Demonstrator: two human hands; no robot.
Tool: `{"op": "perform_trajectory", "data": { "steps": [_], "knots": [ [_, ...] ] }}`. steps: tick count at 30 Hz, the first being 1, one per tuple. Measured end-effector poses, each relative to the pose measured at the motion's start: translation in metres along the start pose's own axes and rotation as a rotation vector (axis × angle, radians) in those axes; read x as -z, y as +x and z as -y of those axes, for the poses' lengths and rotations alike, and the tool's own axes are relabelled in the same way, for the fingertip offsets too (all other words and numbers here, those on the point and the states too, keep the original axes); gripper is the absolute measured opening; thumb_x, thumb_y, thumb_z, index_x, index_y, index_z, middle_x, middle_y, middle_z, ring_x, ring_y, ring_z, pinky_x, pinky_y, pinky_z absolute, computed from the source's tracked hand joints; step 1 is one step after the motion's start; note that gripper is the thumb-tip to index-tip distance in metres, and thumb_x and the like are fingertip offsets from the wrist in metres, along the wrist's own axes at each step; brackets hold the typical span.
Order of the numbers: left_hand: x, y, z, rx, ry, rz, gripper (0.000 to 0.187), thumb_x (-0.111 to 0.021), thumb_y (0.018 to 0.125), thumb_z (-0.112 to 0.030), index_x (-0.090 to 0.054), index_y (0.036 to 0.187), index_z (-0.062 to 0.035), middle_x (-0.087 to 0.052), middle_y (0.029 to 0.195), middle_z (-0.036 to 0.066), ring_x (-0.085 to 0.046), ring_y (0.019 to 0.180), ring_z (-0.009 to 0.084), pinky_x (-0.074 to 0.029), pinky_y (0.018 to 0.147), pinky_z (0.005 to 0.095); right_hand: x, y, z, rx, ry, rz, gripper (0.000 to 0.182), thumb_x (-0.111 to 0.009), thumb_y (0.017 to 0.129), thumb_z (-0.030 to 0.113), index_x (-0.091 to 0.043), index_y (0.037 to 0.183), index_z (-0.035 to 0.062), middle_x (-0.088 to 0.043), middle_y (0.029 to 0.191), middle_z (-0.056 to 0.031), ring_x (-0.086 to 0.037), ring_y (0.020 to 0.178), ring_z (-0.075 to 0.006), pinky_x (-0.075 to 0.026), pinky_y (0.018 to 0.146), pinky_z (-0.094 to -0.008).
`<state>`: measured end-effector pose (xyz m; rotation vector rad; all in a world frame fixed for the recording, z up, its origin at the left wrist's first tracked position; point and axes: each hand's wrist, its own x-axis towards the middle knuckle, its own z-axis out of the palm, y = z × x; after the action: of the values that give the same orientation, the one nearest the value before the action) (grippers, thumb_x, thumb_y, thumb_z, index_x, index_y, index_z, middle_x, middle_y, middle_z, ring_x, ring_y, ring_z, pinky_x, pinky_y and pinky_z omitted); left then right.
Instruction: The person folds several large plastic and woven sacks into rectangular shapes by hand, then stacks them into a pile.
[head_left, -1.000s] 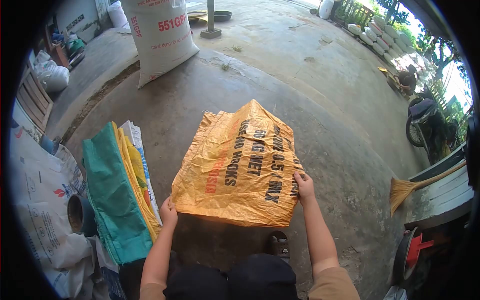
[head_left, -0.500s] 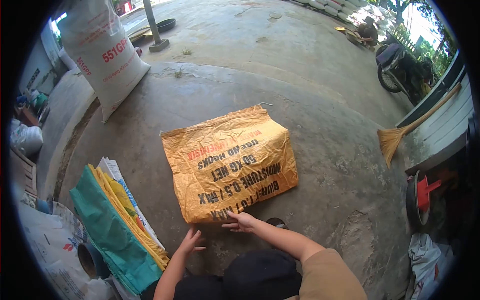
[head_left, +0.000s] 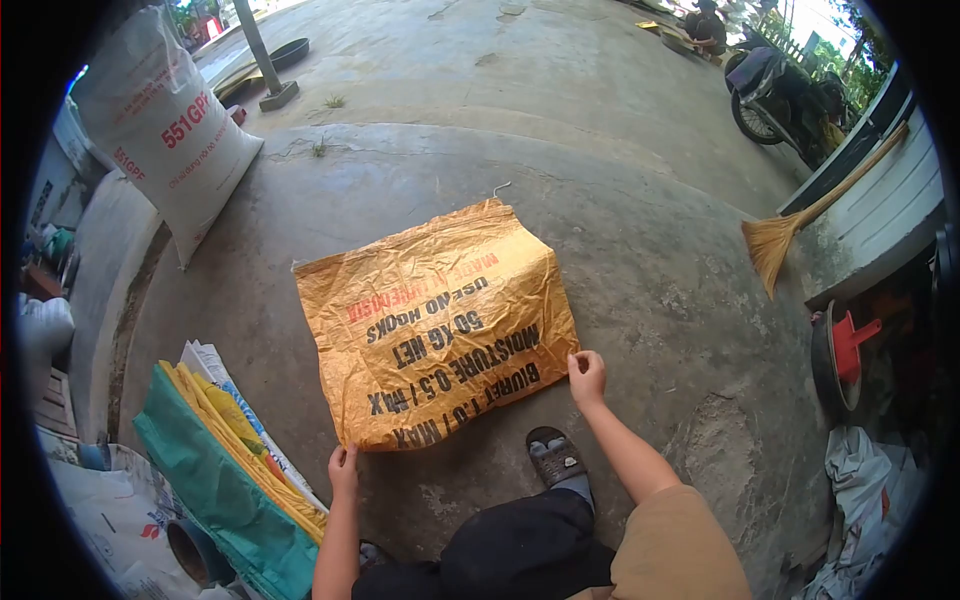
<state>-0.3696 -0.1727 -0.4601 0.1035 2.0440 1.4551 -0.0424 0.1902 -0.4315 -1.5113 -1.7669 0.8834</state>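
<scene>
An orange woven sack (head_left: 430,320) with upside-down black and red print lies flat and creased on the concrete in front of me. My left hand (head_left: 343,466) pinches its near left corner. At the near right corner, my right hand (head_left: 586,378) is closed on the sack's edge between thumb and fingers. A loose string sticks out at the sack's far edge. Close to my left arm lies a stack of folded sacks, with a green sack (head_left: 215,490) on the near side and yellow and white ones beside it.
A tall full white sack (head_left: 165,130) stands at the far left near a metal post (head_left: 262,50). On the right are a straw broom (head_left: 775,245), a red dustpan (head_left: 850,345) and a parked motorbike (head_left: 785,90). Another person (head_left: 705,30) crouches far back. My sandalled foot (head_left: 556,458) is near the sack.
My hands have spread apart from the sack's near edge to its two near corners and closed on them. The sack appears lower and further left in view, and my foot now shows.
</scene>
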Motion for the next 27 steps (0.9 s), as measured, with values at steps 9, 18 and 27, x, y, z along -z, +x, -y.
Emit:
{"op": "perform_trajectory", "data": {
  "steps": [9, 18, 27],
  "knots": [
    [-0.02, -0.017, -0.048, 0.092, 0.045, -0.017, 0.027, -0.059, 0.082, -0.028, -0.057, 0.093, -0.0038, -0.056, 0.079, -0.003, -0.047, 0.064, 0.0057, -0.035, 0.053, 0.0208, -0.005, 0.055, -0.035, -0.188, -0.227, 0.131, 0.054, -0.073, 0.063, 0.037, -0.057, 0.1, 0.0002, -0.058, 0.098, -0.0165, -0.056, 0.091, -0.0275, -0.044, 0.079, -0.0334],
    [-0.001, -0.006, -0.033, 0.34, -0.284, -0.003, 0.026, -0.047, 0.088, -0.027, -0.045, 0.106, -0.0089, -0.052, 0.109, 0.008, -0.048, 0.103, 0.0255, -0.037, 0.078, 0.0553, -0.002, 0.075, -0.002, -0.438, 0.419, 0.196, 0.027, -0.068, 0.075, 0.027, -0.053, 0.069, 0.0054, -0.053, 0.064, -0.0003, -0.046, 0.056, -0.0098, -0.039, 0.054, -0.0251],
    [0.012, -0.008, -0.024, 0.232, -0.47, -0.051, 0.02, -0.045, 0.089, -0.019, -0.045, 0.104, -0.0044, -0.054, 0.102, 0.008, -0.055, 0.09, 0.0204, -0.046, 0.073, 0.0377, 0.009, 0.065, 0.036, -0.714, 0.619, 0.26, 0.024, -0.055, 0.084, 0.032, -0.053, 0.085, 0.0078, -0.056, 0.09, -0.0051, -0.051, 0.086, -0.0205, -0.036, 0.084, -0.0442]
  ]
}}
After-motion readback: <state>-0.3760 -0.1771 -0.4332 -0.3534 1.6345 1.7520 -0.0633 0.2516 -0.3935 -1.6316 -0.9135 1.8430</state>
